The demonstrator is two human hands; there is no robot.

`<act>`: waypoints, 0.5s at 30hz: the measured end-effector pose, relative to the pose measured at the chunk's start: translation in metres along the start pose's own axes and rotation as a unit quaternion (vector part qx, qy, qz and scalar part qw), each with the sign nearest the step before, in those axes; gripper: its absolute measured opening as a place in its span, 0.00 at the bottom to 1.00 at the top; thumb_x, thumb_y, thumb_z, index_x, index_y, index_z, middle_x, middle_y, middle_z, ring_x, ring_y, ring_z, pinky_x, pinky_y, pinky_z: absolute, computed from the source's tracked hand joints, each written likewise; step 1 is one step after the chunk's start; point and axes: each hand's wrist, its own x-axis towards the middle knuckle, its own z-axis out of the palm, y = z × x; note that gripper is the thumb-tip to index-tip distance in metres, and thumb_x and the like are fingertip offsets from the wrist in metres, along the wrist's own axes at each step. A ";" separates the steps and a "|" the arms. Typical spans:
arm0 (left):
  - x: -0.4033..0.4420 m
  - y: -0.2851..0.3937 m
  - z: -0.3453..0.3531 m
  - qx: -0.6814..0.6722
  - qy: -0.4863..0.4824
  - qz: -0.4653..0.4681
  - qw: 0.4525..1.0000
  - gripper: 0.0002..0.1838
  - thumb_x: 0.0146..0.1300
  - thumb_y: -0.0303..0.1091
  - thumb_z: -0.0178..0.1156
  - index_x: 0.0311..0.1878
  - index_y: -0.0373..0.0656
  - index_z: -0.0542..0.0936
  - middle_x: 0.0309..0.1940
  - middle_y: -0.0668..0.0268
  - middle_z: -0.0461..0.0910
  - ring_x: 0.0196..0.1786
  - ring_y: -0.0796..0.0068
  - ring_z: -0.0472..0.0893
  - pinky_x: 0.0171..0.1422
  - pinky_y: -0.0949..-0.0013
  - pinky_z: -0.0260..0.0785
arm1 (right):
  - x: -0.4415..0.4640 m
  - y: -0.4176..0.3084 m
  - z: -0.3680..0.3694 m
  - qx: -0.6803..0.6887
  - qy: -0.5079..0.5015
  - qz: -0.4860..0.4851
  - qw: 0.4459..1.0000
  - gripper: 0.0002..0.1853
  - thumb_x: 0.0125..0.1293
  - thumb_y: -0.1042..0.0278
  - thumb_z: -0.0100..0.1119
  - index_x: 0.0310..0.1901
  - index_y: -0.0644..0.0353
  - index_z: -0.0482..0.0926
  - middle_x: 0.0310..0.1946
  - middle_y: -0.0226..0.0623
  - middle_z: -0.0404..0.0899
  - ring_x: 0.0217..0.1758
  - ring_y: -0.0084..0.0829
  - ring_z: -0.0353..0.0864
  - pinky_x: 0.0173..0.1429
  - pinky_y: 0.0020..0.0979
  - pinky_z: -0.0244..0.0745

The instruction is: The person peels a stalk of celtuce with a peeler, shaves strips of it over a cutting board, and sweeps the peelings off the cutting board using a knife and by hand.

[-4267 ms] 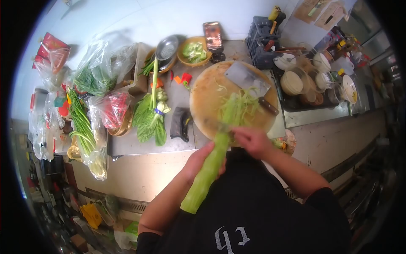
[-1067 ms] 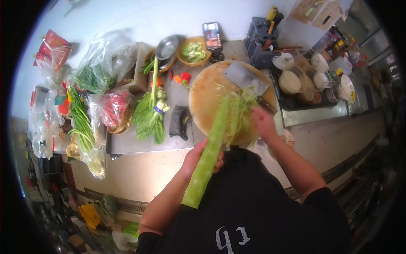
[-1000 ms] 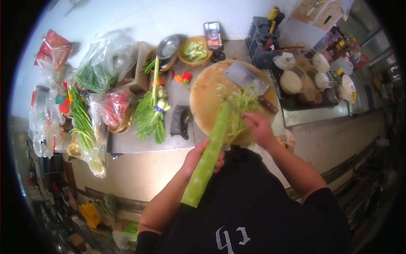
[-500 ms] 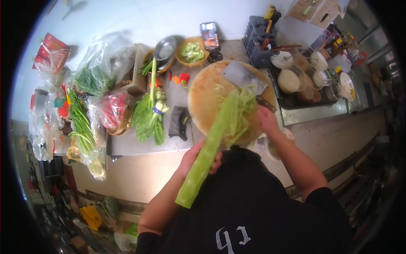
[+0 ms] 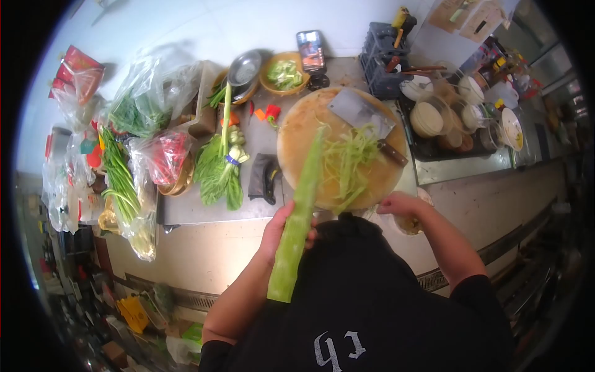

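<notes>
In my left hand [image 5: 287, 230] is a long pale-green celtuce stem [image 5: 296, 229], held slantwise with its tip over the round wooden chopping board [image 5: 297, 139]. My right hand [image 5: 400, 204] is curled closed by the board's near right edge, beside a container [image 5: 408, 224] below the counter edge; whatever its fingers hold is hidden. Long green peelings [image 5: 348, 162] lie in a heap on the board. A cleaver [image 5: 359, 115] rests flat at the far right of the board, its dark handle partly beside the peelings.
Left of the board lie a dark cloth-like item [image 5: 264, 180], leafy greens [image 5: 214, 173] and red pepper pieces [image 5: 271, 113]. Behind stand a bowl of cut greens [image 5: 269, 80] and a phone [image 5: 311, 53]. A black tray [image 5: 434, 150] with several bowls is at right.
My right hand has come back from over the board to its near right edge. The peelings now lie on the board, apart from the celtuce, which stands more upright in my left hand.
</notes>
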 end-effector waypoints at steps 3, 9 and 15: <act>0.003 -0.003 0.000 -0.029 -0.003 -0.005 1.000 0.34 0.71 0.58 0.51 0.71 0.45 0.66 0.35 0.62 0.78 0.30 0.70 0.76 0.30 0.72 0.68 | 0.037 -0.010 -0.007 0.038 0.066 0.041 0.996 0.23 0.66 0.44 0.60 0.39 0.60 0.85 0.30 0.43 0.83 0.33 0.35 0.81 0.42 0.38 0.74; 0.005 -0.007 0.001 -0.016 -0.036 0.008 0.999 0.29 0.71 0.57 0.49 0.60 0.40 0.71 0.34 0.60 0.77 0.33 0.67 0.75 0.31 0.69 0.66 | 0.081 -0.037 -0.022 0.119 0.208 0.109 0.965 0.23 0.69 0.45 0.58 0.35 0.61 0.84 0.21 0.40 0.78 0.20 0.33 0.75 0.28 0.38 0.70; 0.010 -0.004 -0.007 -0.070 -0.051 -0.027 0.996 0.25 0.73 0.58 0.45 0.54 0.45 0.73 0.33 0.60 0.75 0.31 0.68 0.73 0.28 0.70 0.65 | 0.025 -0.081 -0.028 0.303 0.099 0.169 0.932 0.19 0.74 0.49 0.54 0.43 0.59 0.82 0.15 0.30 0.69 0.10 0.25 0.63 0.16 0.32 0.56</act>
